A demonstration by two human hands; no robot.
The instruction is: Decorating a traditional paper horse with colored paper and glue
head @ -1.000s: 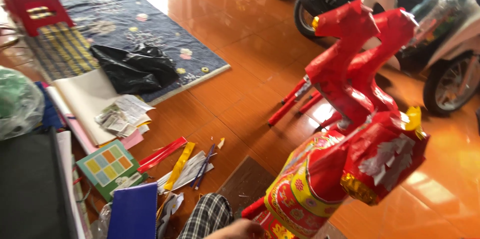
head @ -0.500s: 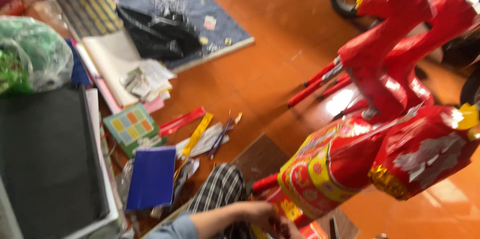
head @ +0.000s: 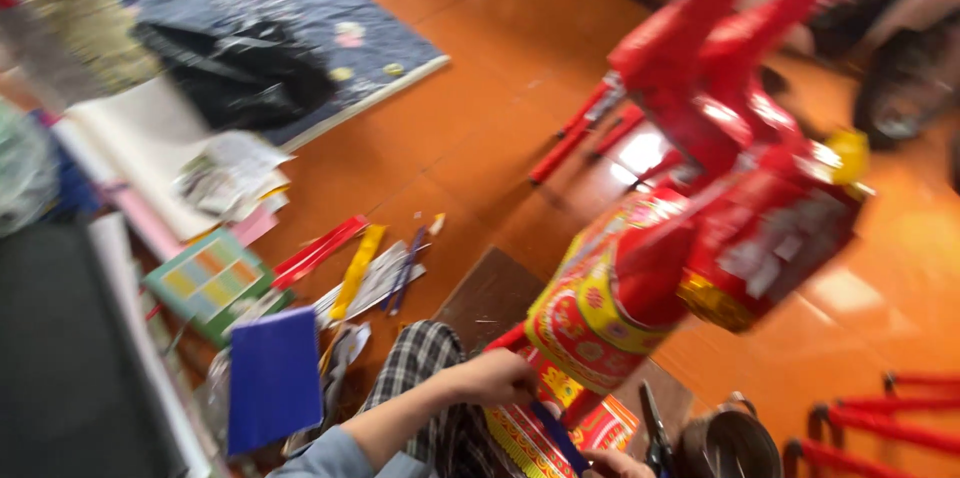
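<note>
A black plastic bag (head: 240, 73) lies crumpled in the upper left of the frame, on the edge of a dark patterned mat (head: 300, 8). Left of centre a flat green card (head: 205, 283) carries a grid of small yellow, orange and blue label squares, and just below it stands a plain deep-blue rectangular packet or folder (head: 272, 378), too blurred to tell which. No signs or screens are visible.

Paper scraps (head: 375, 273) on orange floor (head: 470, 138)
</note>
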